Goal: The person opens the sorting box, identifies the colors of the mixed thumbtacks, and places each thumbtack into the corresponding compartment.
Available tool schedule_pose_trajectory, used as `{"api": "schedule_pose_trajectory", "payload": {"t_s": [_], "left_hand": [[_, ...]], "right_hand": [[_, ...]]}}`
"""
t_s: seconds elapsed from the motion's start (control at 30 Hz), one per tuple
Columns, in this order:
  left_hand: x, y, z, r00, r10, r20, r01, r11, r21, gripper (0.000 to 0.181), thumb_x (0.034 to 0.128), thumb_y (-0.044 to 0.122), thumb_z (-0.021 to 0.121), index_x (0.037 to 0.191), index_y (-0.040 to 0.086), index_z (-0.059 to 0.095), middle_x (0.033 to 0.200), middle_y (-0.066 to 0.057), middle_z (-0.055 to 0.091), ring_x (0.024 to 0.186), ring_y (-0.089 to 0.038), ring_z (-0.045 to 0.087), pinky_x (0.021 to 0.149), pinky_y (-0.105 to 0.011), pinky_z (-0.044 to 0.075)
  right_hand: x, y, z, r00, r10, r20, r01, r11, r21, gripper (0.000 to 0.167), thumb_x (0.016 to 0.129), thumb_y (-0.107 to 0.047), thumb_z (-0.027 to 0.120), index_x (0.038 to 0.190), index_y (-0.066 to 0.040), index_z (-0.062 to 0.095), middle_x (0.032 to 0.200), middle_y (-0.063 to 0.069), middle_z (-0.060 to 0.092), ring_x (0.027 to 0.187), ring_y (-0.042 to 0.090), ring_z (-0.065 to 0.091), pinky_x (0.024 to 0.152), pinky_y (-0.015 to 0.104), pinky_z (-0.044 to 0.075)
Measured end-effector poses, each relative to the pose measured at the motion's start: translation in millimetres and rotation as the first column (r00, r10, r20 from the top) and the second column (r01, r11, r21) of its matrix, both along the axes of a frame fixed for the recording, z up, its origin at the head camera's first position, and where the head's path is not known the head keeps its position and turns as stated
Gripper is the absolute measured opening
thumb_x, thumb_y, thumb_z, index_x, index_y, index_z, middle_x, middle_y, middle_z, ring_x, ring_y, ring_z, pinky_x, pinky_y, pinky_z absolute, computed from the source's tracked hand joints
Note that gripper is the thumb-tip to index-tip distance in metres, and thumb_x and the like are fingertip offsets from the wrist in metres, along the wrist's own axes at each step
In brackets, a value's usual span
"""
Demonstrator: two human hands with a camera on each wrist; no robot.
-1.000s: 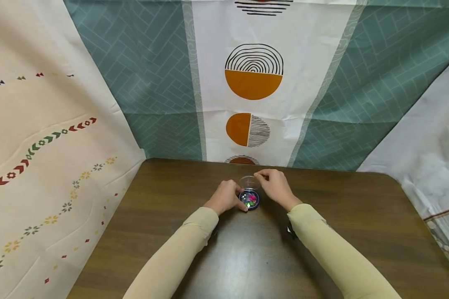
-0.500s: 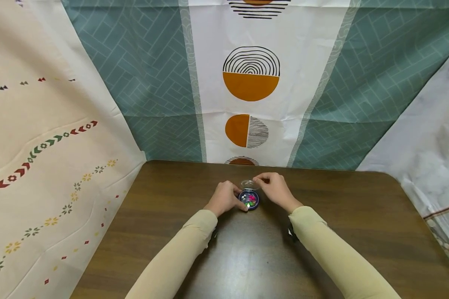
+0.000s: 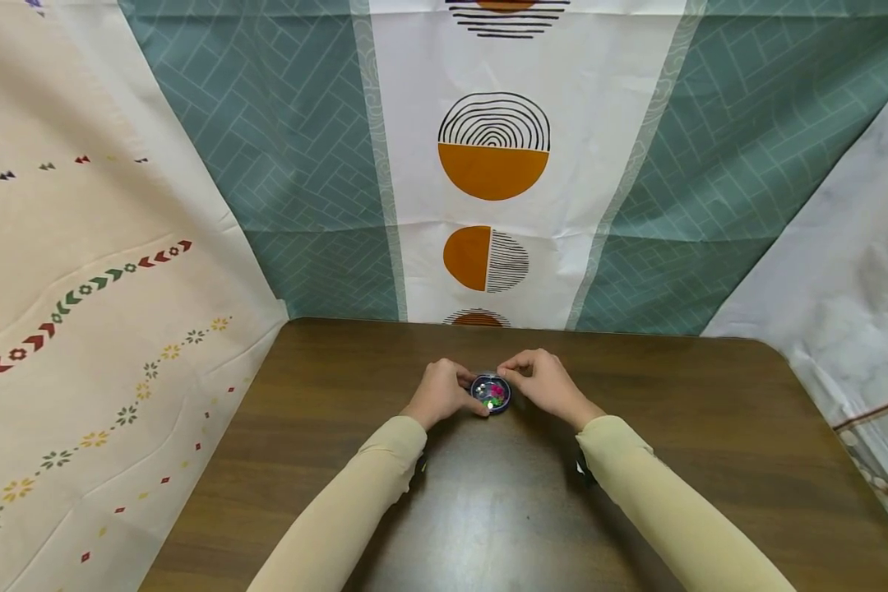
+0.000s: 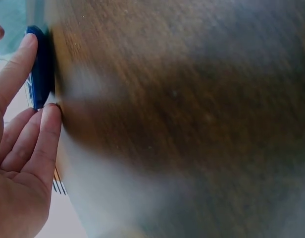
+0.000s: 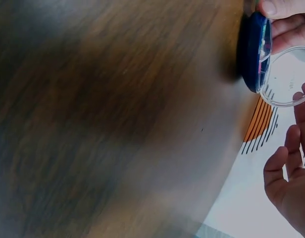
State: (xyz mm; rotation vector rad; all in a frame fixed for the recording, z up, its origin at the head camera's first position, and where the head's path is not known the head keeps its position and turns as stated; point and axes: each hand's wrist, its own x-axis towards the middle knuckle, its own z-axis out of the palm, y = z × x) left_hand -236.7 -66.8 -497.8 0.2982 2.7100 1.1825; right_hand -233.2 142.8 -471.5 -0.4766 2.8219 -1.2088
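Observation:
A small round dark blue case point(image 3: 491, 395) rests on the table, with bits of pink, green and white inside. My left hand point(image 3: 444, 390) grips its left side between thumb and fingers; the left wrist view shows the blue base point(image 4: 40, 69) between them. At the back of the case, the clear hinged lid point(image 5: 266, 103) stands raised at an angle to the base. The fingertips of my right hand point(image 3: 546, 383) pinch the lid's edge, its other fingers loosely bent. From the head view the lid is seen nearly edge-on.
The brown wooden table point(image 3: 326, 362) extends around both hands. A patterned cloth point(image 3: 326, 205) hangs just behind its far edge. A cream cloth point(image 3: 104, 370) borders the left side and a pale marbled one point(image 3: 844, 271) the right.
My right hand has moved slightly down toward the case, and the clear lid has tilted forward from lying back. The left hand and the case have stayed nearly in place.

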Motion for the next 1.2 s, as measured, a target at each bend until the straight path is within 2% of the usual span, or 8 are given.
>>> {"api": "schedule_pose_trajectory", "payload": {"t_s": [0.17,0.43,0.63,0.83,1.0,1.2], "left_hand": [[-1.1,-2.0,-2.3,1.0,0.013,0.0,-0.013,1.0,0.016,0.06,0.0485,0.037,0.092,0.098,0.009,0.073,0.09,0.0,0.073,0.081,-0.007,0.066,0.073,-0.026,0.055],[-1.3,-3.4,-2.3,1.0,0.03,0.001,-0.03,0.999,0.04,0.055,0.049,0.032,0.092,0.094,0.008,0.073,0.084,0.002,0.072,0.077,-0.006,0.066,0.07,-0.024,0.054],[-1.1,-4.2,0.5,0.999,0.034,0.012,-0.035,0.998,0.046,0.055,0.0496,0.03,0.092,0.096,0.007,0.073,0.086,0.0,0.073,0.078,-0.007,0.066,0.07,-0.024,0.054],[0.5,-3.9,3.2,0.999,0.02,0.03,-0.021,0.999,0.033,0.056,0.0509,0.027,0.092,0.099,0.006,0.072,0.089,-0.002,0.073,0.08,-0.008,0.066,0.07,-0.025,0.054],[0.4,-3.5,8.5,0.999,-0.009,0.039,0.009,1.0,-0.001,0.057,0.0499,0.027,0.092,0.099,0.006,0.072,0.091,-0.002,0.072,0.081,-0.007,0.065,0.072,-0.025,0.054],[-1.4,-3.4,13.8,1.0,-0.009,0.028,0.009,1.0,0.006,0.054,0.0496,0.022,0.093,0.096,0.005,0.072,0.089,-0.003,0.073,0.08,-0.009,0.067,0.071,-0.025,0.054]], "right_hand": [[2.2,-0.9,-2.5,0.998,0.048,-0.052,-0.046,0.998,0.048,0.011,0.085,-0.031,0.069,0.092,-0.025,0.075,0.091,-0.016,0.069,0.091,0.011,0.051,0.082,0.035,0.042],[6.7,-4.9,-9.4,0.984,0.146,-0.101,-0.128,0.979,0.16,0.015,0.081,-0.025,0.074,0.095,-0.019,0.076,0.094,-0.006,0.07,0.092,0.014,0.051,0.081,0.034,0.043],[8.7,-7.8,-12.2,0.977,0.151,-0.147,-0.111,0.962,0.25,0.018,0.079,-0.027,0.075,0.097,-0.022,0.075,0.095,-0.01,0.067,0.095,0.011,0.049,0.084,0.037,0.042],[12.2,-11.8,-12.2,0.979,0.156,-0.132,-0.105,0.939,0.327,0.023,0.078,-0.03,0.076,0.101,-0.025,0.075,0.1,-0.009,0.063,0.1,0.013,0.05,0.09,0.041,0.041],[11.7,-14.1,-8.9,0.978,0.156,-0.136,-0.097,0.926,0.364,0.023,0.076,-0.03,0.077,0.098,-0.024,0.075,0.1,-0.008,0.064,0.098,0.014,0.051,0.086,0.039,0.044],[9.1,-21.2,1.3,0.971,0.178,-0.161,-0.091,0.894,0.439,0.016,0.073,-0.027,0.078,0.089,-0.022,0.077,0.094,-0.007,0.065,0.093,0.017,0.052,0.081,0.042,0.041]]}}
